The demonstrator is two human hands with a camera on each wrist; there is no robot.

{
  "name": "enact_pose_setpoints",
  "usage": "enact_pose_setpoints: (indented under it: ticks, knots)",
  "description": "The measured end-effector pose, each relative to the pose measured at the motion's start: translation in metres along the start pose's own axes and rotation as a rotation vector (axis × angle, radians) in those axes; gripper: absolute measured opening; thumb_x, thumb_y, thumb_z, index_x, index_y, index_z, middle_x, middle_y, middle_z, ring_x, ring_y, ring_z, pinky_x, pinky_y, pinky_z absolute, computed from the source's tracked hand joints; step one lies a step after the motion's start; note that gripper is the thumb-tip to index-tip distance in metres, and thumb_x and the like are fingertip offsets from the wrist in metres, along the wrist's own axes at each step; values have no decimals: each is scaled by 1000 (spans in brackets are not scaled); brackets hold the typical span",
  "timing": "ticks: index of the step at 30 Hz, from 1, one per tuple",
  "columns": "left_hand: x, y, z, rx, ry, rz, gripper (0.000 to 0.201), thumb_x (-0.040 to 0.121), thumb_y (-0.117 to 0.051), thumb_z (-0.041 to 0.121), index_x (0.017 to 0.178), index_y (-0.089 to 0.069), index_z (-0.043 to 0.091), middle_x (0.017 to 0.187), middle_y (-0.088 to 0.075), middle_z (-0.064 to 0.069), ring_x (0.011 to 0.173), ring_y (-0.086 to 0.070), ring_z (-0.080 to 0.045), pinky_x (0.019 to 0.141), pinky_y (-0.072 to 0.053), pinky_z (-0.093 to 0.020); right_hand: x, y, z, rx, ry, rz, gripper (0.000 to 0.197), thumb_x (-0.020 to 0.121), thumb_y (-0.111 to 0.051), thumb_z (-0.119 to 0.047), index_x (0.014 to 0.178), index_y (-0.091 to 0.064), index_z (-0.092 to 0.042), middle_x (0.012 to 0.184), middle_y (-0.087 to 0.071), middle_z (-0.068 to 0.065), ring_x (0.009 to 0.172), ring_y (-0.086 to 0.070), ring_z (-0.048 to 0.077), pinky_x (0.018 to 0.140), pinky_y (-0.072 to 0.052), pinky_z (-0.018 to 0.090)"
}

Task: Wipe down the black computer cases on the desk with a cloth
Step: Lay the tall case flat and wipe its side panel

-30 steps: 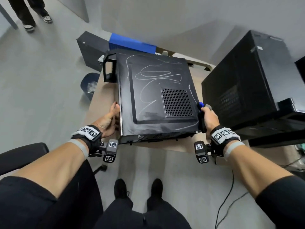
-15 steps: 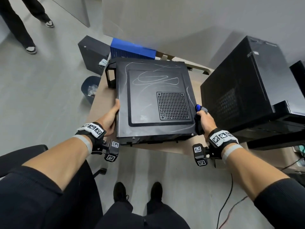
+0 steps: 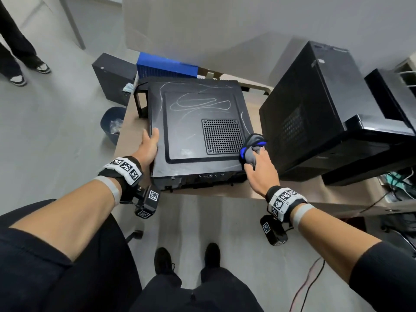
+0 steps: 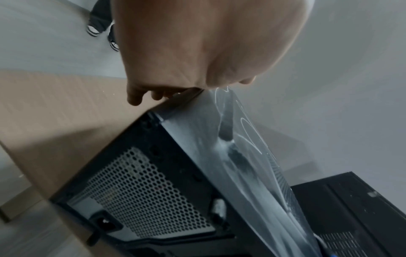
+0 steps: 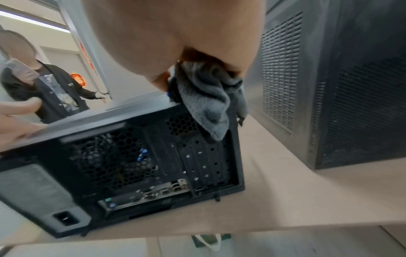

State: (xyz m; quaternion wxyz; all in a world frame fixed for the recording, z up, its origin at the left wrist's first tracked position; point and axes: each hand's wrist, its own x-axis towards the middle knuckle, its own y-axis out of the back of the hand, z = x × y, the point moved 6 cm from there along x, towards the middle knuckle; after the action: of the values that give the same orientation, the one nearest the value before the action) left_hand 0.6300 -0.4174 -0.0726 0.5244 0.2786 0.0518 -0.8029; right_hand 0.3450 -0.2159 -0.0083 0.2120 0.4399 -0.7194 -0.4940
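Observation:
A black computer case (image 3: 191, 131) lies flat on the tan desk (image 3: 126, 136), its top panel marked with white scribbles and a square vent grille. My left hand (image 3: 149, 145) grips the case's left edge, thumb over the top; its fingers (image 4: 136, 97) curl over the side. My right hand (image 3: 258, 167) holds a bunched grey cloth with blue trim (image 3: 253, 147) at the case's near right corner. The cloth (image 5: 208, 97) hangs over the rear panel (image 5: 153, 160). A taller black case (image 3: 315, 113) stands to the right.
A blue box (image 3: 166, 66) and a small black case (image 3: 112, 75) sit beyond the desk. A dark bin (image 3: 111, 124) stands on the floor at left. Another person's legs (image 3: 18, 52) are at far left. Cables (image 3: 308, 280) trail on the floor at right. A chair (image 3: 22, 221) is behind my left arm.
The case has been slid away from me onto the desk. My right hand came off the case's right side and now brings the cloth up onto the near right corner.

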Motion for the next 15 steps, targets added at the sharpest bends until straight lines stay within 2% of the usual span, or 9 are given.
enact_pose_setpoints:
  ticks: [3,6,8,10,12,15]
  knots:
    - [1,4,0,149,11,65,77,102,-25,61,160,4,20,168,-10,-11,154,-13,-31,125,-9,-48,-11,-7,-7,-81,-2,-62,49,89,-51,-28,131,-52,-2,143,-44,16,135,-40,34,112,-34,40]
    - [1,2,-1,159,23,56,74,104,-29,55,160,5,21,167,-11,-14,153,-15,-33,125,-11,-49,-35,-13,-30,-153,68,-63,46,88,-54,-29,126,-57,-3,137,-49,16,128,-46,33,105,-40,39]
    - [-2,1,2,113,19,38,71,106,-30,50,160,5,20,167,-10,-13,153,-14,-31,125,-10,-48,-55,-25,-62,-184,217,-96,50,83,-48,-37,121,-62,-7,131,-54,10,121,-51,29,101,-45,37]
    - [-5,3,4,80,28,35,69,107,-29,49,161,2,18,167,-12,-12,154,-15,-29,125,-10,-44,-63,-47,-101,-149,394,-143,53,79,-44,-41,117,-65,-12,128,-56,3,120,-52,23,99,-47,36]
    - [-11,1,9,39,24,23,68,107,-26,50,161,-4,15,166,-15,-11,153,-16,-27,124,-11,-41,-62,-68,-142,-89,536,-170,45,79,-50,-37,114,-66,-15,126,-58,0,121,-51,19,98,-48,35]
    - [-15,6,15,15,18,72,68,107,-24,51,156,-26,4,160,-32,-17,148,-30,-31,123,-18,-43,-60,-91,-183,-30,714,-280,46,82,-59,-30,126,-63,-16,143,-53,2,134,-45,19,107,-41,33]
